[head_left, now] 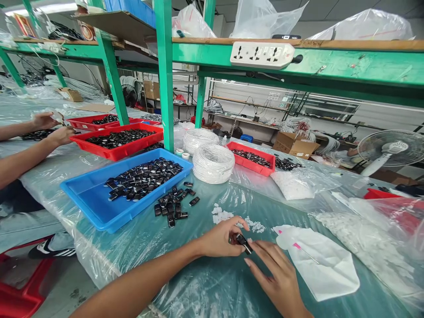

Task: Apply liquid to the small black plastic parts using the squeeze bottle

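Observation:
Between the thumb and fingers of my left hand (222, 237) is a small black plastic casing (244, 244) with a shiny face. The extended fingers of my right hand (276, 271) reach up to its near right side; whether they touch it I cannot tell. Just beyond my hands lie small white plastic pieces (255, 225) in loose piles. To the left, a heap of similar black casings (170, 206) rests on the plastic-covered table, in front of a blue tray (89, 203) holding many more.
A white sheet (326, 269) with a pink-tipped pin lies at right, beside a bag of white pieces (367, 247). Coils of white cable (213, 164) stand near a green post (164, 88). Red trays (115, 152) sit at left, where another person's hands (58, 132) work.

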Motion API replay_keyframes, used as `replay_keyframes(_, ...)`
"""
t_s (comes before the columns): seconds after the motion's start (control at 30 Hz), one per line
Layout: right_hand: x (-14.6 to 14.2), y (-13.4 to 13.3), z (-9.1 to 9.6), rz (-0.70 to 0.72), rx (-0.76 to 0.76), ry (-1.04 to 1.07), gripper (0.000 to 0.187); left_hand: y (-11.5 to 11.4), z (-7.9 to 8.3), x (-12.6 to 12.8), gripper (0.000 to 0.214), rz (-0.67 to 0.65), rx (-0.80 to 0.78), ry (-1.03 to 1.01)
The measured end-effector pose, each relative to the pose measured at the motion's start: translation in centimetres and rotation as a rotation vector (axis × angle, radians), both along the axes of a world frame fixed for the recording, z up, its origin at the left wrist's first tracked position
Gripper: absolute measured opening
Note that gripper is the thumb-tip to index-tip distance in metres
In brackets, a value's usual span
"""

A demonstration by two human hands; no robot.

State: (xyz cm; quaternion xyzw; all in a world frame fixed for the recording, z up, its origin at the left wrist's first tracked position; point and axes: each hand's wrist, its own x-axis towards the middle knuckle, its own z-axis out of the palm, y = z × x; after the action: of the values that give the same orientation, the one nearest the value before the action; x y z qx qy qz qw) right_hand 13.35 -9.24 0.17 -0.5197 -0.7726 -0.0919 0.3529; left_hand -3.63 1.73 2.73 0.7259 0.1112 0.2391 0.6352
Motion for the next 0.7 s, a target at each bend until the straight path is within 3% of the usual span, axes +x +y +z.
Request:
replay_keyframes(0.2, -0.4, -0.1, -0.1, 0.016, 0.002, 0.18, 0.042, -0.1, 0.3, 0.1, 0.039, -0.045, -0.106, -0.036)
replay_keyframes(0.27, -0.9, -0.1, -0.2, -0.036, -0.064, 0.385, 0.035, 0.0, 0.4, 0.1, 0.043, -0.064, -0.126, -0.048)
replay_keyframes(0.37, -1.5, 0.1, -0.4, -0.151, -0.298, 0.9, 0.027, 0.1, 0.5, 0.2, 0.052, -0.052, -0.135, -0.07)
replay_keyframes(0.5, -1.8, 0.6, -0.7, -0.071, -0.52, 1.569, 0.029, 0.3, 0.2, 0.3, 0.053, -0.004, -0.122, -0.068)
replay_keyframes(0.6, -1.5, 0.8, -0.7, -0.007, -0.544, 1.776, 0.024, 0.5, -0.2, 0.4, 0.051, 0.008, -0.117, -0.056)
replay_keyframes(0.7, -1.4, 0.8, -0.6, 0.027, -0.542, 1.82, 0.024, 0.6, -0.3, 0.5, 0.046, 0.001, -0.102, -0.04)
